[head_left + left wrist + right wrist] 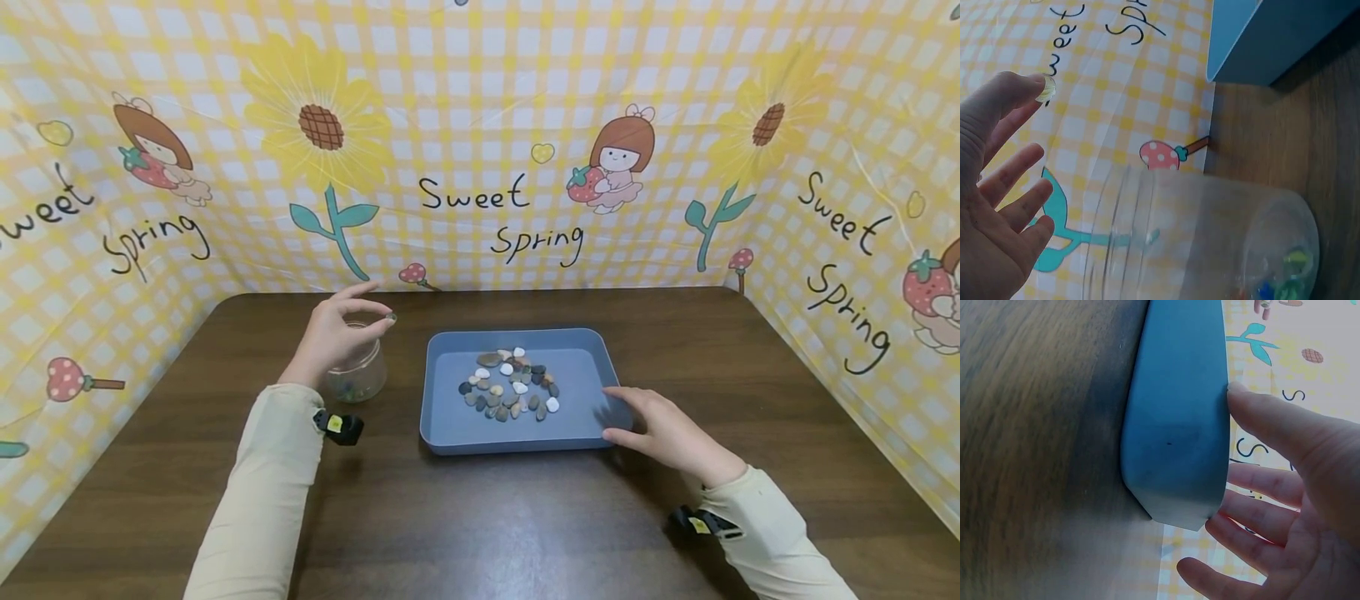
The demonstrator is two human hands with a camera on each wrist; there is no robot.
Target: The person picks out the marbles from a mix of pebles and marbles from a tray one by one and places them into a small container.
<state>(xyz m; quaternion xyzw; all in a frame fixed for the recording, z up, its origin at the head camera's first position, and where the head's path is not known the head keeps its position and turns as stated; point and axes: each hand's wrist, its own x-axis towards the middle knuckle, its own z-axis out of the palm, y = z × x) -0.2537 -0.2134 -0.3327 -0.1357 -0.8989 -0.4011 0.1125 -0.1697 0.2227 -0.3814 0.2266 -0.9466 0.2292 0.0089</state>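
Nearest, the right hand (663,433) is resting with relaxed, nearly straight fingers against the near right corner of the blue tray (450,417), the thumb touching its rim in the right wrist view and nothing being gripped. The tray is sitting in the middle of the dark wooden surface (525,517), holding a loose cluster of small pebbles (510,387) in grey, brown and white. Just left of the tray, a clear glass jar (358,372) is standing with a few coloured beads at its bottom. The left hand (333,333) is hovering above the jar's mouth, pinching a small pebble (390,317) between thumb and forefinger, the other fingers spreading loosely. Farthest back, a yellow checked backdrop (480,108) is enclosing the surface.
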